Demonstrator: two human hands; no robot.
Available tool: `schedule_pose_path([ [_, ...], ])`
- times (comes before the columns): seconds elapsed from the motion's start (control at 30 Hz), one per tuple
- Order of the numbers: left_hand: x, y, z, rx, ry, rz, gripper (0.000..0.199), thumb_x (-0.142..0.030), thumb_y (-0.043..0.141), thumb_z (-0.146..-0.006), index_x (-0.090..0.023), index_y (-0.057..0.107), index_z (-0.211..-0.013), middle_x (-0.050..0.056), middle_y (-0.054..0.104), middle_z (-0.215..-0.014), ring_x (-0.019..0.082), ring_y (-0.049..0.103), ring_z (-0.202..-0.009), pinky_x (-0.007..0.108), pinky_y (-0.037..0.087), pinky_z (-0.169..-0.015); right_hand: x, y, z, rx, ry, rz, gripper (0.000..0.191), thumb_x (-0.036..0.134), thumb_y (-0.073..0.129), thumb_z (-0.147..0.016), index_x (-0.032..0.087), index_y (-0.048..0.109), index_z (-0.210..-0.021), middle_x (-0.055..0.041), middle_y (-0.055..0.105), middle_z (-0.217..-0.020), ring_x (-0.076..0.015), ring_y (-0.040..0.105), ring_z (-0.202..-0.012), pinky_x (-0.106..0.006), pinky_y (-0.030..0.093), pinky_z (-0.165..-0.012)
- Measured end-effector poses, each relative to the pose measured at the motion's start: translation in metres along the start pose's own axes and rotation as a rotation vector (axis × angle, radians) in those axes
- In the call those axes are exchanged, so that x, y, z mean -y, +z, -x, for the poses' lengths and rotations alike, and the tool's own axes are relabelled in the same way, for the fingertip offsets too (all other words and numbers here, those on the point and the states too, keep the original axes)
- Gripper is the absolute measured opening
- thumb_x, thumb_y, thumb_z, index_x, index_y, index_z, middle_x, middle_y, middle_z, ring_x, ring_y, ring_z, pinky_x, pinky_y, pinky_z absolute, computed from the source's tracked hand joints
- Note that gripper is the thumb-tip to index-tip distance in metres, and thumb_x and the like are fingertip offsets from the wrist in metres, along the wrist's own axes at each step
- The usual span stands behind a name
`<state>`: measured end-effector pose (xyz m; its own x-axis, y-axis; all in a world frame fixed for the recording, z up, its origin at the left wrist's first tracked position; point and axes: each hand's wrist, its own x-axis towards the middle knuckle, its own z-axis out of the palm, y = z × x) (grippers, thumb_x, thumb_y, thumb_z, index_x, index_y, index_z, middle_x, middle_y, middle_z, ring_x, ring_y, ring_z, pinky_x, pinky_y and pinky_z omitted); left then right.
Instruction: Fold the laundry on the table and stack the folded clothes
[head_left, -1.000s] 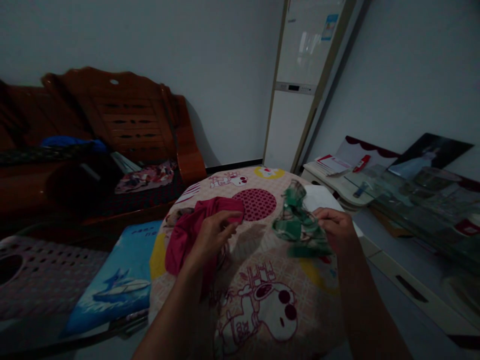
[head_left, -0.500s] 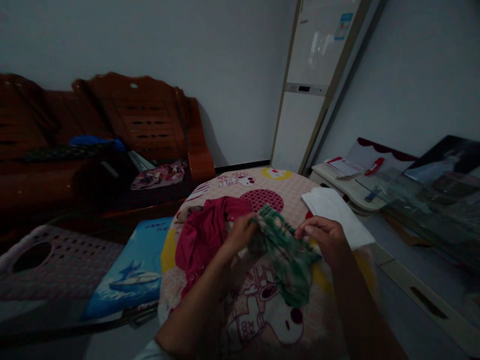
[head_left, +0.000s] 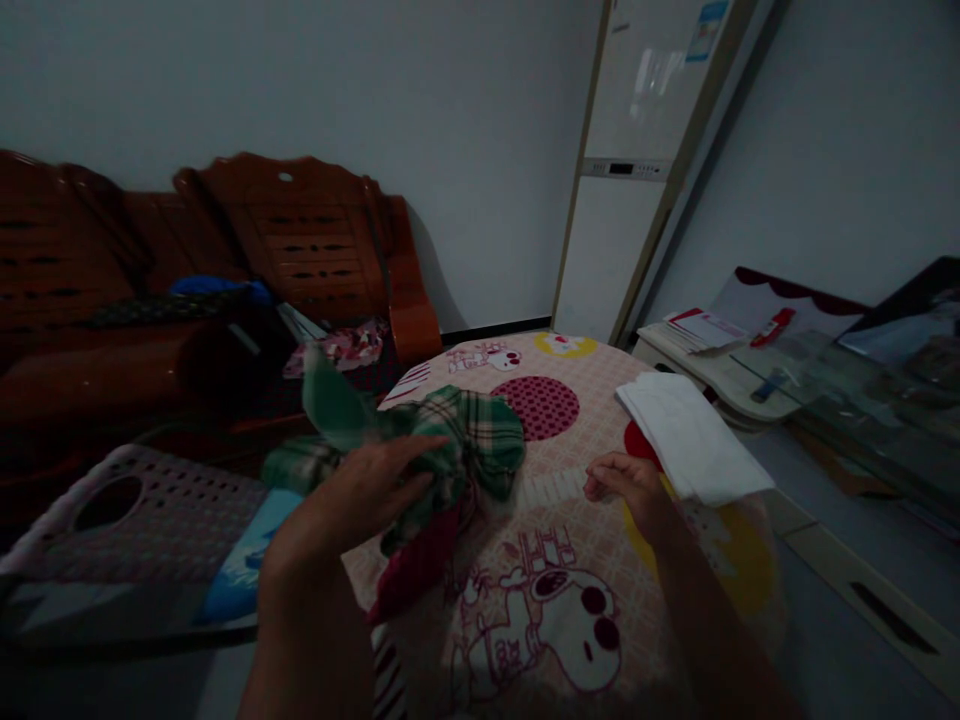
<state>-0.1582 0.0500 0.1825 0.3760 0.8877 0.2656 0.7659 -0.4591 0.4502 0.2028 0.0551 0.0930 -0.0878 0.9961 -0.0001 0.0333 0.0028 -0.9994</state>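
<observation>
My left hand [head_left: 382, 485] lies over a crumpled green plaid garment [head_left: 487, 430] at the left side of the round table [head_left: 675, 640], its fingers stretched out and touching the cloth. One end of the garment is lifted and blurred by motion, past the table's left edge. A dark pink garment [head_left: 420, 570] shows below it, mostly covered. Over the table's right half, my right hand [head_left: 626, 490] has its fingers curled together with nothing visible in them. Folded white cloth [head_left: 686, 435] rests near that hand.
A patterned tablecloth covers the table. To the left are a wooden sofa [head_left: 300, 230] with things on it, a woven plastic basket [head_left: 172, 520] and a blue printed bag [head_left: 240, 580]. A tall white cabinet unit [head_left: 607, 250] and a glass-topped stand [head_left: 817, 370] are beyond and right.
The green garment has moved left from between my hands onto the pink one, with my left hand following. My right hand stays on the right, apart from it. The view has shifted slightly.
</observation>
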Motion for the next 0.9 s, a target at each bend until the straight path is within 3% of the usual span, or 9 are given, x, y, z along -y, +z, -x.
schedule_pose_path([
  [0.07, 0.01, 0.011, -0.008, 0.061, -0.016, -0.023, 0.043, -0.031, 0.055, -0.085, -0.026, 0.064, -0.127, 0.002, 0.075, -0.1, 0.02, 0.071, -0.08, 0.03, 0.054, -0.081, -0.012, 0.002, -0.005, -0.004, 0.035, 0.005, 0.033, 0.05, 0.073, -0.072, 0.017, 0.069, -0.072, -0.0052, 0.071, -0.066, -0.0162, 0.064, -0.058, -0.028, 0.051, -0.058],
  [0.13, 0.014, 0.033, -0.028, 0.064, -0.003, -0.03, 0.043, -0.033, 0.051, -0.089, -0.025, 0.061, -0.131, 0.006, 0.072, -0.115, 0.022, 0.069, -0.097, 0.034, 0.052, -0.092, -0.028, 0.005, -0.01, -0.027, 0.076, 0.008, 0.036, 0.051, 0.074, -0.069, 0.016, 0.068, -0.07, -0.0055, 0.07, -0.064, -0.0162, 0.064, -0.056, -0.027, 0.05, -0.056],
  [0.23, 0.012, 0.089, -0.059, 0.096, -0.016, -0.148, 0.047, -0.028, 0.055, -0.088, -0.016, 0.058, -0.134, 0.015, 0.059, -0.136, 0.028, 0.055, -0.127, 0.043, 0.04, -0.109, -0.057, 0.012, -0.016, -0.064, 0.147, 0.017, 0.036, 0.052, 0.073, -0.067, 0.016, 0.066, -0.069, -0.0051, 0.069, -0.061, -0.0156, 0.062, -0.053, -0.026, 0.047, -0.051],
  [0.33, 0.012, 0.149, -0.075, 0.224, -0.062, -0.301, 0.06, -0.027, 0.066, -0.081, -0.024, 0.054, -0.139, 0.015, 0.039, -0.154, 0.038, 0.032, -0.142, 0.066, 0.021, -0.113, -0.08, 0.019, -0.017, -0.094, 0.184, 0.051, 0.033, 0.049, 0.071, -0.065, 0.017, 0.066, -0.068, -0.0035, 0.067, -0.057, -0.014, 0.058, -0.049, -0.024, 0.044, -0.047],
  [0.43, 0.024, 0.181, -0.076, 0.2, -0.12, -0.39, 0.054, -0.026, 0.056, -0.086, -0.027, 0.053, -0.14, 0.014, 0.039, -0.154, 0.04, 0.028, -0.144, 0.07, 0.008, -0.113, -0.09, 0.021, -0.015, -0.135, 0.157, 0.07, 0.029, 0.046, 0.069, -0.064, 0.018, 0.065, -0.068, -0.0024, 0.066, -0.056, -0.0132, 0.055, -0.046, -0.024, 0.042, -0.045],
  [0.53, 0.051, 0.178, -0.076, 0.102, -0.21, -0.465, 0.053, -0.021, 0.047, -0.088, -0.021, 0.054, -0.14, 0.017, 0.041, -0.152, 0.042, 0.025, -0.144, 0.069, 0.004, -0.113, -0.091, 0.02, -0.013, -0.138, 0.13, 0.057, 0.028, 0.046, 0.068, -0.065, 0.018, 0.065, -0.068, -0.0029, 0.066, -0.056, -0.0137, 0.055, -0.046, -0.024, 0.042, -0.044],
  [0.73, 0.112, 0.137, -0.078, -0.005, -0.468, -0.454, 0.047, -0.022, 0.047, -0.086, -0.021, 0.061, -0.131, 0.02, 0.058, -0.135, 0.046, 0.037, -0.134, 0.077, 0.009, -0.104, -0.098, 0.016, -0.013, -0.147, 0.104, 0.024, 0.028, 0.045, 0.07, -0.066, 0.018, 0.066, -0.07, -0.0039, 0.067, -0.058, -0.0144, 0.056, -0.047, -0.025, 0.043, -0.045],
  [0.83, 0.116, 0.133, -0.08, -0.128, -0.536, -0.423, 0.041, -0.022, 0.047, -0.087, -0.018, 0.065, -0.124, 0.021, 0.06, -0.131, 0.047, 0.038, -0.132, 0.077, 0.011, -0.102, -0.101, 0.016, -0.013, -0.149, 0.099, 0.002, 0.028, 0.045, 0.071, -0.066, 0.018, 0.066, -0.071, -0.0036, 0.067, -0.058, -0.0142, 0.056, -0.048, -0.025, 0.044, -0.045],
  [0.9, 0.108, 0.139, -0.082, -0.171, -0.491, -0.4, 0.042, -0.021, 0.047, -0.088, -0.02, 0.065, -0.125, 0.019, 0.058, -0.135, 0.044, 0.036, -0.136, 0.074, 0.01, -0.105, -0.101, 0.018, -0.012, -0.161, 0.103, -0.015, 0.028, 0.045, 0.071, -0.065, 0.018, 0.066, -0.071, -0.0032, 0.067, -0.058, -0.0136, 0.055, -0.047, -0.025, 0.043, -0.045],
])
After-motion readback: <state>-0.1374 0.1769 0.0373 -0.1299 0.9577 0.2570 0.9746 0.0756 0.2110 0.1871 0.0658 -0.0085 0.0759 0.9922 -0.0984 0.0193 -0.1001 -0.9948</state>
